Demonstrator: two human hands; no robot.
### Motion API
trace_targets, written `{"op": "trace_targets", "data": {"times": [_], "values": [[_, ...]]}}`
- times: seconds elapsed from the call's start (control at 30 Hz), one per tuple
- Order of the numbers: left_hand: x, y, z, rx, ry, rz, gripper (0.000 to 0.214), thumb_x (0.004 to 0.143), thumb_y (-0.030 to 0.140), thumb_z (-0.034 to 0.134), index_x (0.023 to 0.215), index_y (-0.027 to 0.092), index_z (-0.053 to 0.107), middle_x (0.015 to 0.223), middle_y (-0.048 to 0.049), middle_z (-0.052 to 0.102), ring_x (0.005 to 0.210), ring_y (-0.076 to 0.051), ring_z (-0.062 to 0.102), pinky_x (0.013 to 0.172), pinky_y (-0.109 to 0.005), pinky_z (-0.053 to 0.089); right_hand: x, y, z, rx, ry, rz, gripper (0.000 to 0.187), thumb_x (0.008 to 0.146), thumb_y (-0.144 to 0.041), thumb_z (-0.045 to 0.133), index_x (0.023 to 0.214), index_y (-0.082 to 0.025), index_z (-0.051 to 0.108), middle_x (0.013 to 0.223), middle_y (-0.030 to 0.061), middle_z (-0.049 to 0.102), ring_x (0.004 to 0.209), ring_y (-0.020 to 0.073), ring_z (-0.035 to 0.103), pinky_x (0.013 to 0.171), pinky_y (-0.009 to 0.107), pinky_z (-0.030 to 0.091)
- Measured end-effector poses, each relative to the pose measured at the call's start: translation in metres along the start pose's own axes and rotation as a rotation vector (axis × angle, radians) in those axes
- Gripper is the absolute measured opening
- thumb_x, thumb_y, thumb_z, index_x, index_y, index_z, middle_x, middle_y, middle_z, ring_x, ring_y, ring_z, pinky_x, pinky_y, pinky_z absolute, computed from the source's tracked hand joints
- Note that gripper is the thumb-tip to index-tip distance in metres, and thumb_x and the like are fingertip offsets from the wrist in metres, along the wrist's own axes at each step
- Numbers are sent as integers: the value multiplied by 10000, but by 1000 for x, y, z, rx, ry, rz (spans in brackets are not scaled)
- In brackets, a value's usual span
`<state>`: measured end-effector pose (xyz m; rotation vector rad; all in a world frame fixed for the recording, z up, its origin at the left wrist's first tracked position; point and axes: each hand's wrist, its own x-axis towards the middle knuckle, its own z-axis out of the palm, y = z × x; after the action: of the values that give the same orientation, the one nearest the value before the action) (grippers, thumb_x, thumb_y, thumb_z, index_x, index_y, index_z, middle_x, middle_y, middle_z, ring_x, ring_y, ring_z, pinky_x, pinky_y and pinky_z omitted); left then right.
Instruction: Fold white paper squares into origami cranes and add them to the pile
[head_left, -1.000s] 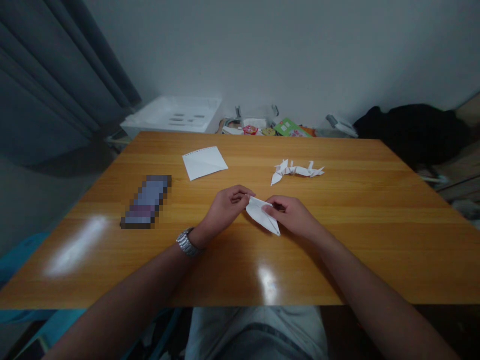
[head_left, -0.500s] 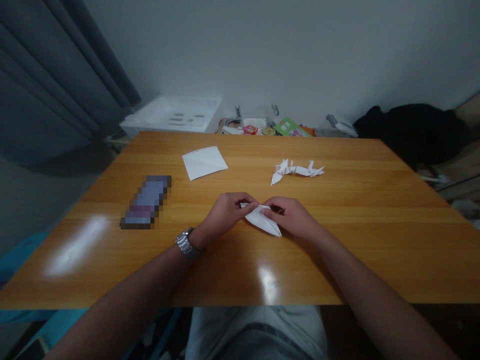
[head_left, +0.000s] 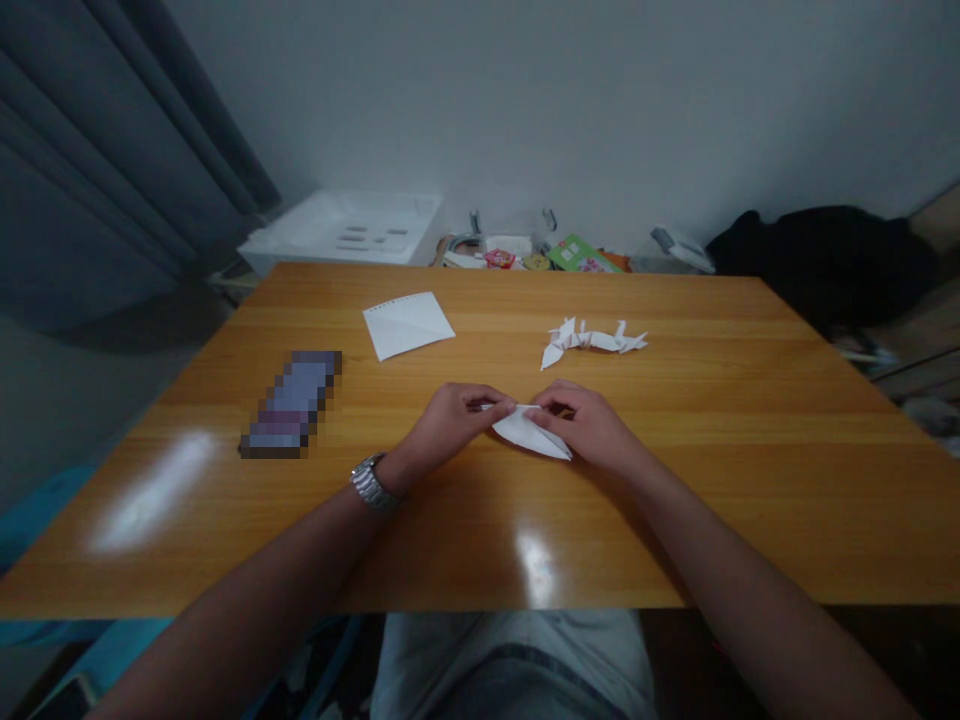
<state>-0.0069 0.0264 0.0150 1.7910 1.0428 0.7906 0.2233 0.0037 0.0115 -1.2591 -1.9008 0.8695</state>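
Two grips, both clamped on paper (head_left: 531, 434): L hand (head_left: 454, 420) pinches left end, R hand (head_left: 589, 420) upper R edge; rest juts out btwn them, on near side.

Tabletop (head_left: 750, 400) glossy wood; folded piece (head_left: 527, 434) matt paper; watch (head_left: 370, 482) shiny metal; curtain (head_left: 112, 150) cloth.

Both arms in over the table's (head_left: 450, 560) near edge. Left forearm (head_left: 285, 575) slants toward the far right corner, right forearm (head_left: 712, 535) toward the far left. Left hand (head_left: 448, 418) and right hand (head_left: 591, 422) close together, well in from the near edge; fingers curled, thumbs pinching inward, tips near each other.
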Motion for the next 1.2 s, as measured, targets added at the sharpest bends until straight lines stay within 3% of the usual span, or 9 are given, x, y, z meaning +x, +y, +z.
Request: {"op": "trace_targets", "data": {"times": [0.2,0.47,0.67,0.8,1.03,1.2], "values": [[0,0,-8,-9,-30,-49,296,937,396,652,920,147,810,891,-66,793,783,-165,695,689,-240,509,2,6,-5,17,-27,-2,196,934,-357,658,853,-196,734,895,56,678,817,194,630,727,330,468],[-1,2,-10,13,-96,-6,388,981,435,583,856,130,787,847,-46,773,744,-149,671,652,-228,475,2,5,-8,4,-71,-12,218,950,-359,639,844,-189,726,889,51,687,799,182,630,721,316,465],[-5,5,-4,113,-74,60,233,955,333,626,1027,169,776,992,-41,788,862,-155,716,761,-229,514,0,-2,-7,-133,-93,-58,185,967,-297,622,833,-188,687,886,47,668,815,180,619,736,310,454],[-7,9,4,213,-105,70,198,950,323,638,980,184,775,935,-24,784,808,-147,708,713,-229,496,-2,-6,-4,-169,-159,-106,154,974,-290,625,895,-188,708,914,51,662,839,184,623,755,313,460],[-4,10,2,248,-13,52,168,943,308,650,934,182,760,884,-22,783,763,-141,699,679,-234,482,-2,-6,-3,-149,-64,-34,101,932,-267,684,897,-185,730,905,56,687,822,188,633,736,308,470],[-5,7,6,213,-24,55,146,934,282,638,925,176,737,871,-28,769,762,-144,700,681,-232,504,-1,-7,-1,-113,-50,-68,129,956,-264,654,877,-194,728,902,55,706,845,188,649,768,314,478]]}}
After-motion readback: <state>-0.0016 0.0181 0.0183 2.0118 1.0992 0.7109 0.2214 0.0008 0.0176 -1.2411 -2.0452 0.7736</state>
